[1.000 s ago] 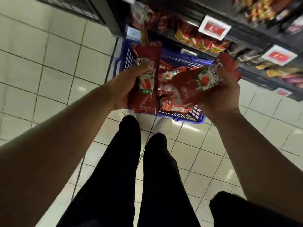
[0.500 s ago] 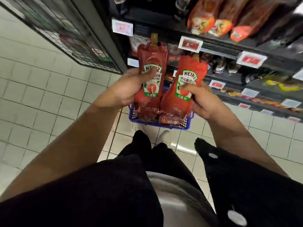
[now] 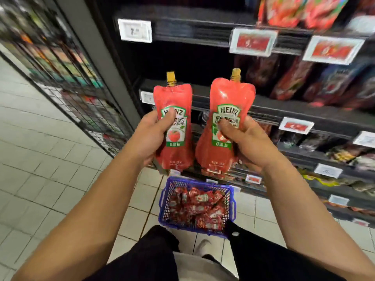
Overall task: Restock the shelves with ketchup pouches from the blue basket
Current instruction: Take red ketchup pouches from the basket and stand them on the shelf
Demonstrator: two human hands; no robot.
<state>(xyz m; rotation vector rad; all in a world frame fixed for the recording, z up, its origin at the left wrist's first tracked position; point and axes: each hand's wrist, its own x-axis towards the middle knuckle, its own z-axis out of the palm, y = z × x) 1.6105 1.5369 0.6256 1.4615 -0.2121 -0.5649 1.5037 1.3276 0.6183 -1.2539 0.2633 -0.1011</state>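
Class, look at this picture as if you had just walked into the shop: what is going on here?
A person is restocking a shop shelf. The left hand grips one red ketchup pouch and the right hand grips a second pouch, both upright with their spouts on top, held in front of the dark shelves. Neither pouch is on a shelf yet. On the tiled floor below stands the blue basket, with many more red pouches inside.
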